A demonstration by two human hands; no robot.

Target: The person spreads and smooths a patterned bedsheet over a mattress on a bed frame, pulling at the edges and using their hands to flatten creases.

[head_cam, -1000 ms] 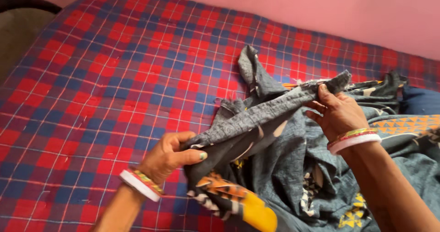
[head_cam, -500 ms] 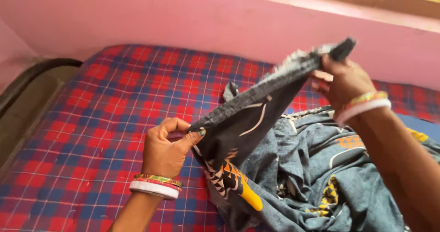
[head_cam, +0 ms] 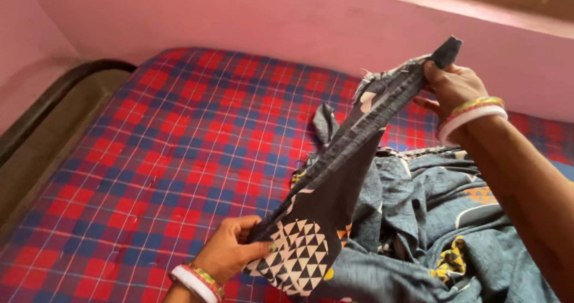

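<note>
**Edge of the dark cloth drawn taut between 2 hands**

The right hand pinches the upper corner of the dark grey printed cloth high near the pink wall, fingers closed on the frayed hem. The left hand grips the lower end low over the red and blue checked mattress, thumb and fingers clamped on the fabric beside a white triangle print. To do this well, I judge both grips should keep even tension so the hem runs straight, with the loose bulk resting on the bed. Compared with 0.5 s ago, the left hand has dropped lower and the stretched edge stands steeper, showing the triangle patch
</note>
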